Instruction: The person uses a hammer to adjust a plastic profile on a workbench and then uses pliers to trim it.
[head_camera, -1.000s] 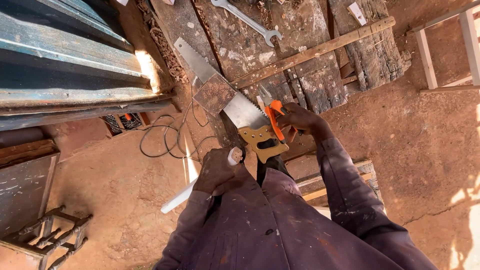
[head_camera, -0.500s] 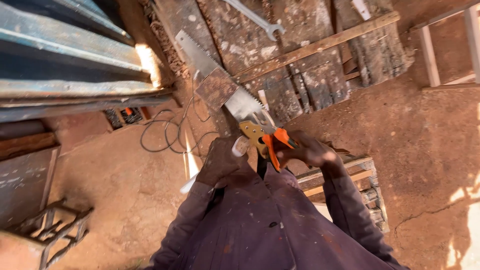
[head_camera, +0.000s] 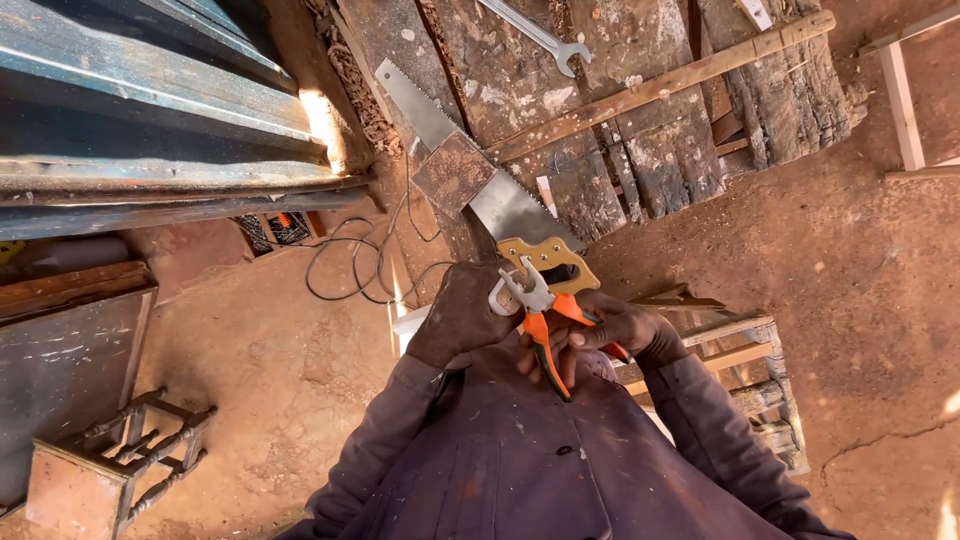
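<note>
The right hand (head_camera: 610, 330) is closed around the orange handles of the pliers (head_camera: 540, 320), just below the yellow handle of the handsaw (head_camera: 490, 190) lying on the tabletop (head_camera: 640, 150). The left hand (head_camera: 462, 315), beside that saw handle, appears curled around a pale tube (head_camera: 412, 322), though its fingers are hidden. The plier tips meet a small white ring (head_camera: 497, 298) beside the saw handle.

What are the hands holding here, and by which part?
The right hand grips orange-handled pliers by the handles. The left hand holds a small white piece at the pliers' tip; the exact grip is unclear.
</note>
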